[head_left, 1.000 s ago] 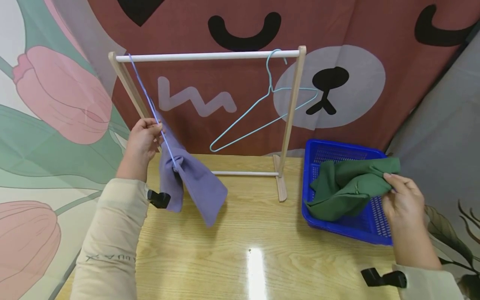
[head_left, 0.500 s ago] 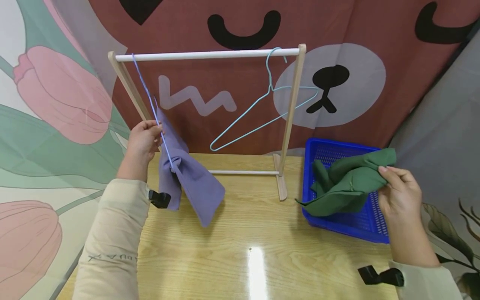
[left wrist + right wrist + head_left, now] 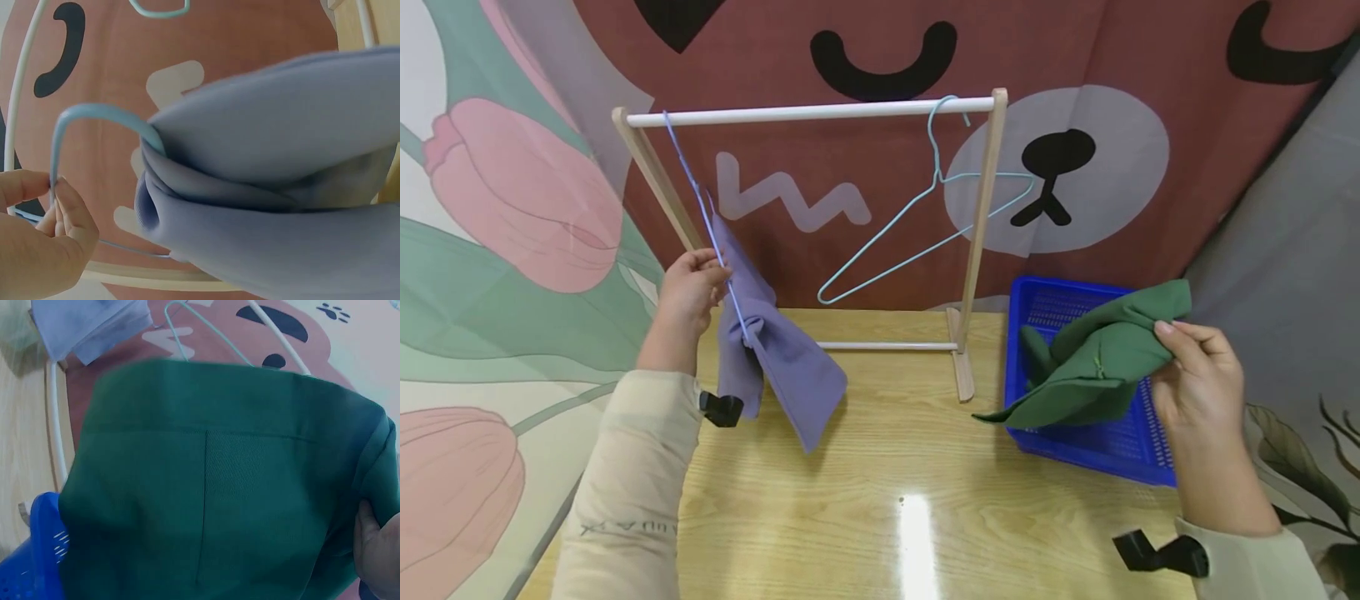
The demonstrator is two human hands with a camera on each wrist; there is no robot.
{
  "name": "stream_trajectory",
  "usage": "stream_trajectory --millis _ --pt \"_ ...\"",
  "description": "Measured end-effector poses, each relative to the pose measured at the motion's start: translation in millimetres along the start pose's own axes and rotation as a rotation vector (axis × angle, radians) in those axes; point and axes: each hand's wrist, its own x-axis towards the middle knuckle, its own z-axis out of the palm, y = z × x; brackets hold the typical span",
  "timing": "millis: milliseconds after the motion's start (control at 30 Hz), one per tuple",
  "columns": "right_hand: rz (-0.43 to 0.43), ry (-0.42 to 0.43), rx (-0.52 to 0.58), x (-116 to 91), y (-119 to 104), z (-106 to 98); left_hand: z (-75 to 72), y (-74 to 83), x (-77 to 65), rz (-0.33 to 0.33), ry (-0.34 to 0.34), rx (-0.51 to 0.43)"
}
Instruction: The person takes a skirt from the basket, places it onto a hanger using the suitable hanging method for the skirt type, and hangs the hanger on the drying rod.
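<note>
On the left side of the head view, my left hand (image 3: 688, 287) pinches the wire of a blue-purple hanger (image 3: 681, 158) hooked over the rack's top bar. A purple garment (image 3: 801, 379) hangs from this hanger, draped and folded, its lower corners over the table. The left wrist view shows thumb and fingertips (image 3: 62, 194) meeting on the wire, beside the cloth. At the right, my right hand (image 3: 1198, 375) grips a green garment (image 3: 1101, 354) by its right edge, thumb on top. That cloth overlaps the basket, its left flap reaching past the rim; the right wrist view shows its seamed panel (image 3: 206, 481).
A wooden rack with a white top bar (image 3: 820, 111) stands at the back of the table (image 3: 820, 517). Near its right post hangs a bare light blue hanger (image 3: 880, 237). The blue basket (image 3: 1017, 317) sits right of the rack. A printed cloth backdrop (image 3: 760, 50) is behind.
My right hand has raised the green garment slightly and drawn it left, so its flap now extends beyond the basket's left rim. The left hand has barely moved on the hanger.
</note>
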Motion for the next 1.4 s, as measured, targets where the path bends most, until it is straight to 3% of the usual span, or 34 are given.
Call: stream_trajectory --millis 100,367,667,900,1200,1400 --pt "0.005 -0.021 0.016 -3 -1 6 0.7 -0.1 -1.8 -0.004 0.000 -0.018" --pt "0.013 -0.046 0.042 -7 -2 19 6.1 -3.6 -6.3 0.001 0.036 0.099" --pt "0.011 -0.071 0.052 -12 0 35 9.8 -15.3 -9.7 0.102 0.066 0.262" --pt "-0.001 -0.092 0.065 -13 5 47 11.7 -20.3 -14.1 0.127 0.059 0.320" --pt "-0.002 -0.101 0.072 -11 14 57 18.3 -30.1 -31.8 0.205 -0.067 0.311" --pt "-0.016 -0.093 0.064 -9 17 63 22.1 -40.7 -40.1 0.202 -0.155 0.240"
